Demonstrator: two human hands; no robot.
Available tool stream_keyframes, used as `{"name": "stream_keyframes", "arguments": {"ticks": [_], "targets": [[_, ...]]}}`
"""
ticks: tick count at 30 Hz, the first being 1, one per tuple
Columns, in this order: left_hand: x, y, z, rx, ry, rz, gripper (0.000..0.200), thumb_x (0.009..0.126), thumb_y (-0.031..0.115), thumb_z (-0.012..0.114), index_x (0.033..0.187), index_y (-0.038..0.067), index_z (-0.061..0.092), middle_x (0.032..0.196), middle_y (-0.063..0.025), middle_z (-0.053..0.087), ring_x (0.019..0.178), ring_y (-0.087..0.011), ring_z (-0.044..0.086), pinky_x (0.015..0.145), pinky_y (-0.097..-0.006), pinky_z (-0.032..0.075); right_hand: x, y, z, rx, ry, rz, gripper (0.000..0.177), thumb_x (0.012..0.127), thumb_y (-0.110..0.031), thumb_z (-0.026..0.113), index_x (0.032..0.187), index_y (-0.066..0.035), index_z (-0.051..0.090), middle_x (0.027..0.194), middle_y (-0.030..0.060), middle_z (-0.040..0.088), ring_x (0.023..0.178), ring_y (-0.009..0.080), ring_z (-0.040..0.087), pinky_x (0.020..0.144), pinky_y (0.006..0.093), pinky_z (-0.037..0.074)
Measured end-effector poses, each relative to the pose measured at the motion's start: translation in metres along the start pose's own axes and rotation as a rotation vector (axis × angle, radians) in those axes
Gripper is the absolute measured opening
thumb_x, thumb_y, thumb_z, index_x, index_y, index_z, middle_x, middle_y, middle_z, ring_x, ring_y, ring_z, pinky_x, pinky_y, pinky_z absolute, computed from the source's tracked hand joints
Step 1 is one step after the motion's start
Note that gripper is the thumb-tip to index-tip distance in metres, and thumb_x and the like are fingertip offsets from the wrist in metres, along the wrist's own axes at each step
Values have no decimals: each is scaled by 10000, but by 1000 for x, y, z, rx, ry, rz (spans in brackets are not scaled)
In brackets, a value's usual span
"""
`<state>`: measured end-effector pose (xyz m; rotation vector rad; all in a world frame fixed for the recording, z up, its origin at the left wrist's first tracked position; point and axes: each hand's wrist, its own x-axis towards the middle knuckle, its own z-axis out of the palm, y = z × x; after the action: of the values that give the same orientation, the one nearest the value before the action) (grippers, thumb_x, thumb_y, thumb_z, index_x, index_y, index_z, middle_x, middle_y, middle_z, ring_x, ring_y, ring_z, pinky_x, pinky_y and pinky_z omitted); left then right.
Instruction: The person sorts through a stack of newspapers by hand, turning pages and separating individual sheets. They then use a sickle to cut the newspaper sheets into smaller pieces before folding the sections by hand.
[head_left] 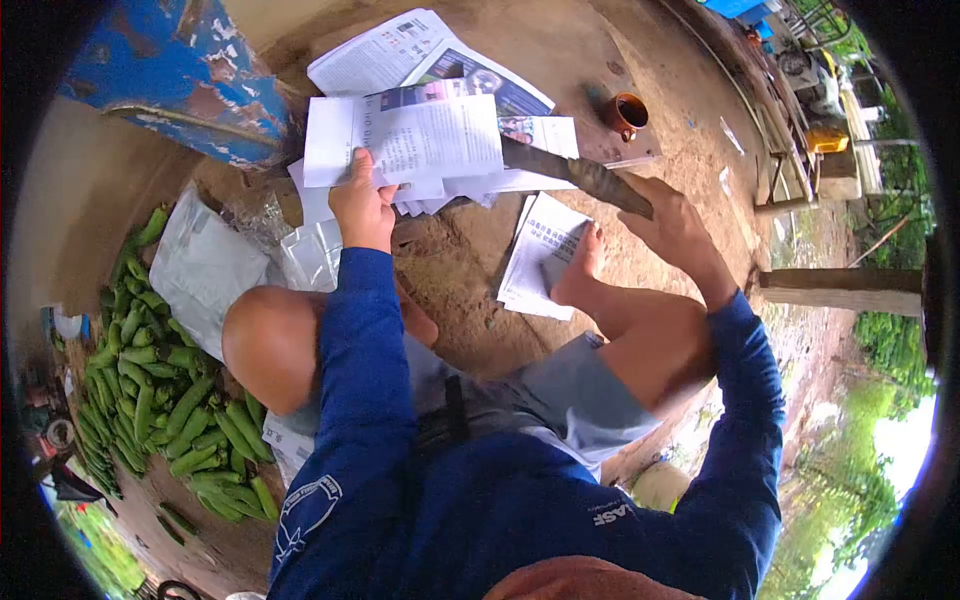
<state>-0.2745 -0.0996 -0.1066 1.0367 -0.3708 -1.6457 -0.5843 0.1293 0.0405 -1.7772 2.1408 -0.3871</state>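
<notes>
My left hand (362,207) is closed on a printed paper sheet (430,138), thumb on top, above a spread of other papers. A long dark knife (600,185) reaches from the sheet's right edge to my right hand (672,222), which grips its near end. The blade's far end is hidden by the paper. Below the sheet lie more printed papers (385,50), some with coloured pictures. A smaller stack of printed sheets (540,250) rests on the ground beside my bare foot (582,270).
A brown cup (625,115) with dark liquid stands on a board at the upper right. Green, long vegetables (160,390) are heaped at the left, beside clear plastic bags (205,270). A worn blue panel (185,75) stands upper left. A wooden post (840,290) is at the right.
</notes>
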Motion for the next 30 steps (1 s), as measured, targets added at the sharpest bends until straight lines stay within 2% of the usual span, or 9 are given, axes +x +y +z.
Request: {"name": "stream_keyframes", "arguments": {"ticks": [4, 8, 14, 17, 18, 21, 24, 28, 30], "targets": [[13, 8, -4, -23, 158, 37, 293, 960, 129, 659, 1207, -4, 575, 1130, -116, 664, 960, -256, 694, 699, -426, 616, 4, 7, 0, 14, -2, 68, 551, 810, -160, 723, 1338, -77, 586, 1114, 191, 671, 1003, 334, 673, 882, 389, 524], [37, 16, -18, -33, 105, 64, 277, 958, 105, 654, 1209, 15, 579, 1120, -99, 666, 942, -246, 695, 681, -416, 613, -8, 10, -1, 11, -98, 162, 549, 796, -148, 729, 1323, -64, 599, 1122, 196, 669, 1028, 329, 668, 895, 383, 517], [20, -1, -16, 11, 65, 25, 258, 955, 106, 657, 1193, 33, 588, 1064, -88, 677, 931, -248, 694, 690, -420, 612, -2, 23, 19, 105, -39, 45, 544, 806, -170, 732, 1313, -29, 596, 1149, 214, 662, 1053, 346, 661, 909, 385, 515], [18, 10, -18, 232, 223, 9, 242, 959, 102, 649, 1187, 48, 591, 1077, -91, 669, 957, -255, 688, 733, -436, 615, 0, 42, 22, 92, -19, 47, 538, 812, -179, 728, 1311, -29, 596, 1173, 227, 655, 1061, 351, 658, 922, 387, 511], [25, 13, -19, 167, 282, 19, 242, 959, 95, 647, 1186, 39, 584, 1088, -89, 662, 965, -251, 683, 714, -429, 608, -3, 44, 19, 51, 6, 31, 537, 820, -186, 725, 1316, -32, 590, 1137, 216, 673, 1006, 310, 678, 888, 381, 522], [49, 17, -38, -74, 239, 112, 249, 958, 92, 646, 1187, 28, 575, 1099, -93, 656, 962, -248, 684, 693, -431, 604, -8, 53, 13, 172, -27, 268, 529, 839, -206, 722, 1320, -39, 580, 1066, 195, 691, 943, 261, 681, 843, 374, 529], [21, 23, -16, 54, 117, 191, 295, 951, 75, 642, 1228, 11, 563, 1127, -106, 654, 972, -249, 685, 731, -404, 608, 14, 59, 22, 165, -27, 321, 514, 859, -243, 710, 1315, -48, 574, 1019, 182, 695, 904, 224, 671, 809, 363, 530], [2, 12, -3, 103, -20, 134, 349, 939, 85, 659, 1260, -15, 563, 1141, -110, 659, 967, -238, 683, 722, -375, 600, 80, 71, 66, 192, -1, 349, 592, 848, -295, 689, 1343, -14, 524, 1119, 201, 671, 983, 294, 642, 869, 403, 500], [-19, 14, 10, 188, -86, 140, 355, 934, 100, 673, 1253, -23, 577, 1146, -112, 662, 958, -220, 678, 732, -362, 585, 122, 93, 95, 51, -1, 446, 623, 842, -345, 680, 1345, -16, 514, 1176, 227, 655, 1071, 339, 631, 908, 425, 490]]}}
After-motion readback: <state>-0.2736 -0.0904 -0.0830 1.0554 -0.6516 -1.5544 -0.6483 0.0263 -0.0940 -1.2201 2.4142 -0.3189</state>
